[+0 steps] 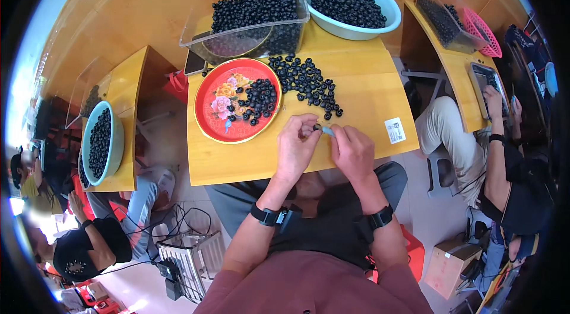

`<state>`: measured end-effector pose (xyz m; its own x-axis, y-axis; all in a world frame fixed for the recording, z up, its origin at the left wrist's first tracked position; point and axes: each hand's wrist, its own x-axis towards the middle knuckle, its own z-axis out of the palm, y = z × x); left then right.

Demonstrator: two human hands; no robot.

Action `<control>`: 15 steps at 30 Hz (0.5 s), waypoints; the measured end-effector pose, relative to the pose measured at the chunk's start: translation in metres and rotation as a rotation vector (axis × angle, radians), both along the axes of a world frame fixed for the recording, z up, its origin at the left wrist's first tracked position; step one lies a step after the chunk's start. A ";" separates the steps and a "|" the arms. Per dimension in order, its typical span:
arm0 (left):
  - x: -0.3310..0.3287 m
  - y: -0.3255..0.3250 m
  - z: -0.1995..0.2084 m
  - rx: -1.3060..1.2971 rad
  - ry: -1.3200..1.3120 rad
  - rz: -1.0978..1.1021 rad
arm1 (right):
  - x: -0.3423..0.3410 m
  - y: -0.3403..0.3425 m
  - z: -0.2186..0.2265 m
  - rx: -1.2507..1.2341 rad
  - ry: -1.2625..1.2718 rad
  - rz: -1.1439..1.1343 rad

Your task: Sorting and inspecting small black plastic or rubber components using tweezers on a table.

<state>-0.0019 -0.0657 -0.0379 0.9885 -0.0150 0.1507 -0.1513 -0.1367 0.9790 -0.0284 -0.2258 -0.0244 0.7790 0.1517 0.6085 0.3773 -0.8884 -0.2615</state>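
Left hand (pixel 297 143) pinches a dark bead (pixel 317 127); right hand (pixel 354 149) grips a pale-blue tool (pixel 327 130). Red tray (pixel 206 93) at their ten o'clock.

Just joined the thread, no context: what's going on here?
Someone at a yellow table pinches what looks like a black bead in the left hand; the right hand holds a small pale-blue item beside it. Loose beads lie ahead, with more in the red tray, clear bin and blue basin.
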 end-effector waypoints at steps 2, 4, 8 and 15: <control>-0.001 -0.001 0.006 0.038 -0.019 0.014 | -0.001 -0.001 0.001 -0.006 0.009 0.004; -0.002 0.000 0.010 0.073 -0.035 0.014 | -0.001 0.000 0.003 -0.008 0.015 0.017; -0.001 0.001 0.007 0.040 -0.054 0.010 | 0.000 0.001 0.004 -0.001 0.019 0.016; 0.001 0.002 -0.004 -0.124 0.047 -0.026 | 0.001 0.000 0.003 0.022 0.048 0.040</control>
